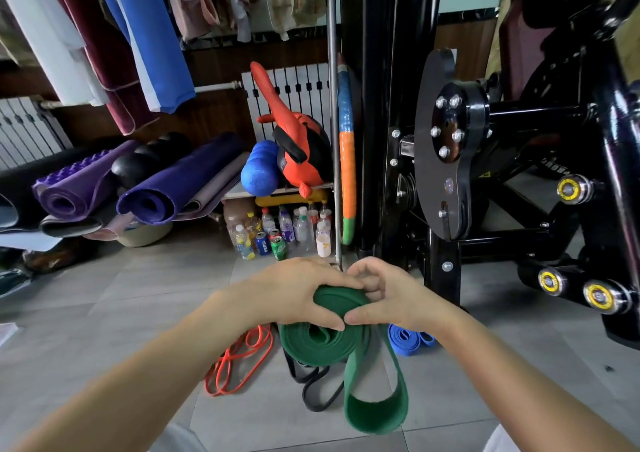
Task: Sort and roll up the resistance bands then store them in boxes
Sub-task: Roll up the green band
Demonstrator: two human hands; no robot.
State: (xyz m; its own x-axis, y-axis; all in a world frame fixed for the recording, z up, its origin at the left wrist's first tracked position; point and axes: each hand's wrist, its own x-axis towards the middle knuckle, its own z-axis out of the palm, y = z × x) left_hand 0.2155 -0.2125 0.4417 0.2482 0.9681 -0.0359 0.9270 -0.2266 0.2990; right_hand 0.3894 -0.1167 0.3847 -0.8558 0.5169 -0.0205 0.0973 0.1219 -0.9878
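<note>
Grip of left hand (300, 294) and right hand (393, 301) on half-rolled green band (320, 346); open floor (131, 316) below.

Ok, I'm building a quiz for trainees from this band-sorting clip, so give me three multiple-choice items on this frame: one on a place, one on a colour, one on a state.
1. Where does the thin orange-red rubber resistance band lie?
A. on the grey floor tiles, left of the hands
B. inside a cardboard box
C. over a chair

2. What colour is the wide flat resistance band gripped by the left hand and right hand?
A. blue
B. black
C. green

3. What state is that band in?
A. rolled up whole
B. partly rolled, with a loop hanging loose
C. lying flat on the floor

Key: 1 A, it lies loose on the tiles. 2 C, the coil in the grip is green. 3 B, a coil sits between the hands and a loop dangles below.
</note>
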